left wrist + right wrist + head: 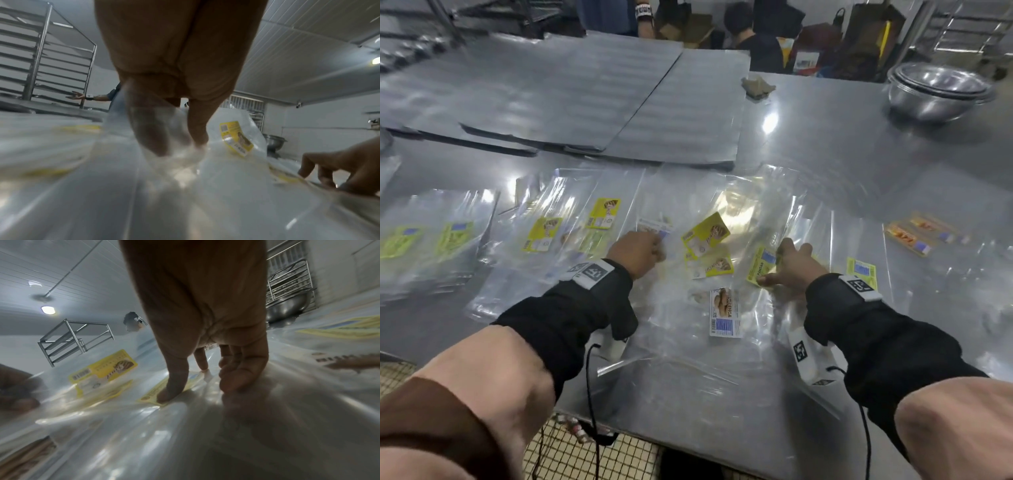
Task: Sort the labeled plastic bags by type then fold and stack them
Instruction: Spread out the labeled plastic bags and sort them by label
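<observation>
Your left hand (637,253) has its fingers (197,129) curled and pinches a clear bag with a white label (654,228) in the middle of the steel tabletop (842,144). Your right hand (792,265) lies spread, fingers (174,386) straight, and presses a yellow-green label reading "PANDAN" (761,265). Nearer to you lies a white label (724,312); its text is blurred. Yellow-labelled bags (707,231) lie between the hands.

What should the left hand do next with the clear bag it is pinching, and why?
Probably lift that bag clear of the loose pile. The left hand already pinches it, while the right hand presses flat on the yellow-green label, holding down the neighbouring bags.
</observation>
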Demonstrator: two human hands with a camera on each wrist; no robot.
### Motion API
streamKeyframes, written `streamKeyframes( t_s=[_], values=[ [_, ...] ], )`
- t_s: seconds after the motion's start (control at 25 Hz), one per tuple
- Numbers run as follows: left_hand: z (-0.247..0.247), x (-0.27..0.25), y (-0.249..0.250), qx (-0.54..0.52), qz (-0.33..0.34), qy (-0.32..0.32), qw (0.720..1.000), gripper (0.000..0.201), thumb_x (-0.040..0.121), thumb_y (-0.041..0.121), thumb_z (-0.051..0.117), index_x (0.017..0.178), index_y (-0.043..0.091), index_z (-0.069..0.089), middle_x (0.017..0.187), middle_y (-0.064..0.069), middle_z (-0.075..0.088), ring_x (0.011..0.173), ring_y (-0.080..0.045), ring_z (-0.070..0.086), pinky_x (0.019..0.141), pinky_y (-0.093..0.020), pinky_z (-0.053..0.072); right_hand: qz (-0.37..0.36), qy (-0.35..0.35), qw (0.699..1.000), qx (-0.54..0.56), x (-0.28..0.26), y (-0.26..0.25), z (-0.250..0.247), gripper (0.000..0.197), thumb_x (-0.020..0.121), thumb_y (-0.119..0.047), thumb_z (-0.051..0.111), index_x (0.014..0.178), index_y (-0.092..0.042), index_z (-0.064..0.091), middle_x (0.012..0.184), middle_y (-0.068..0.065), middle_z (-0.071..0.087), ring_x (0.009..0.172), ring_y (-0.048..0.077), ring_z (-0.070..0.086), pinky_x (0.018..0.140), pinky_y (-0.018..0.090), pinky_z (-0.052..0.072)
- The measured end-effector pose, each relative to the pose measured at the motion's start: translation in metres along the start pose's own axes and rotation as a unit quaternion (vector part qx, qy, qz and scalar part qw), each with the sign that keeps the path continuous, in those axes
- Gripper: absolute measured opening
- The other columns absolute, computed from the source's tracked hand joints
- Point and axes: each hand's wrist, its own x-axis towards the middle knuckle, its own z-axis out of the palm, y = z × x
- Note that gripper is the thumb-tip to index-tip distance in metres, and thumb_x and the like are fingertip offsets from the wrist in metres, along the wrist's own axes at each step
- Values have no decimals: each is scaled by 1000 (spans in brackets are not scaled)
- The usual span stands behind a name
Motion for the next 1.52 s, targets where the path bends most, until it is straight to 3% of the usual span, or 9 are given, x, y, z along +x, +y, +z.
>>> streamKeyframes(
  t_s=[0.2, 0.48, 0.6, 0.68, 0.84, 0.96, 1.16, 1.36, 1.52],
  values=[
    [-22, -7, 2, -123, 9, 19, 992, 29, 76, -14, 39, 84, 2, 61, 79, -6, 63, 60, -21, 58, 50, -26, 46, 6, -2, 1000, -3, -4, -5, -3, 74, 76, -35, 76, 132, -13, 33, 131, 15, 29, 112, 36, 51, 92, 37, 44],
    [-66, 1, -48, -241, -29, 90, 966, 18, 85, -6, 53, 93, 5, 65, 86, -15, 64, 74, -37, 63, 65, -44, 57, 3, 10, 988, -156, -7, -37, -21, 56, 84, -33, 67, 128, -7, 45, 128, 15, 48, 115, 31, 48, 89, 33, 40],
    [-72, -4, -83, -318, -68, 67, 943, 14, 80, 0, 64, 93, -3, 62, 94, -27, 60, 84, -38, 65, 76, -49, 56, -64, 31, 997, 41, -16, -96, -16, 38, 90, -32, 61, 112, 0, 59, 113, 15, 60, 85, 22, 56, 71, 27, 44],
    [-84, -8, -98, -455, -69, 64, 886, 10, 83, -2, 62, 80, 3, 54, 77, -16, 52, 60, -21, 61, 52, -31, 57, -51, -48, 975, 209, -24, -149, 0, 44, 93, -36, 55, 108, 4, 58, 100, 18, 63, 65, 20, 55, 60, 27, 47],
    [-108, -12, -113, -539, 3, 38, 842, 14, 90, 0, 54, 102, 8, 54, 90, -8, 59, 65, -18, 61, 42, -18, 49, -27, -153, 862, 483, -29, -241, 28, 56, 87, -50, 55, 118, -3, 47, 99, 19, 64, 73, 29, 64, 69, 36, 55],
    [-109, -7, -136, -524, 38, -27, 851, 30, 88, -12, 48, 110, 9, 49, 94, -8, 55, 65, -21, 57, 42, -25, 52, -35, -112, 802, 586, -19, -287, 46, 13, 90, -19, 60, 92, -7, 56, 83, 10, 60, 60, 20, 64, 64, 30, 57],
    [-84, -4, -192, -399, 6, -60, 915, 17, 90, 17, 62, 102, 10, 53, 88, -5, 56, 72, -18, 57, 56, -28, 50, 66, -1, 905, 420, 2, -289, 97, 18, 75, 8, 49, 69, -9, 44, 66, 7, 38, 53, 18, 36, 50, 23, 25],
    [-66, -5, -262, -160, -45, 41, 985, 42, 81, 29, 70, 117, 11, 56, 120, -9, 52, 113, -25, 50, 93, -32, 40, 41, 104, 957, 269, 8, -294, 122, 40, 70, -21, 72, 97, -8, 46, 82, 2, 44, 73, 19, 44, 64, 29, 39],
    [-66, -10, -270, -201, -65, 39, 977, 63, 71, 34, 79, 116, 10, 43, 101, -2, 51, 96, -22, 54, 84, -35, 44, 22, 155, 980, 120, 10, -294, 125, 32, 69, -17, 79, 91, -7, 58, 94, 10, 54, 93, 28, 53, 68, 29, 42]
  ],
)
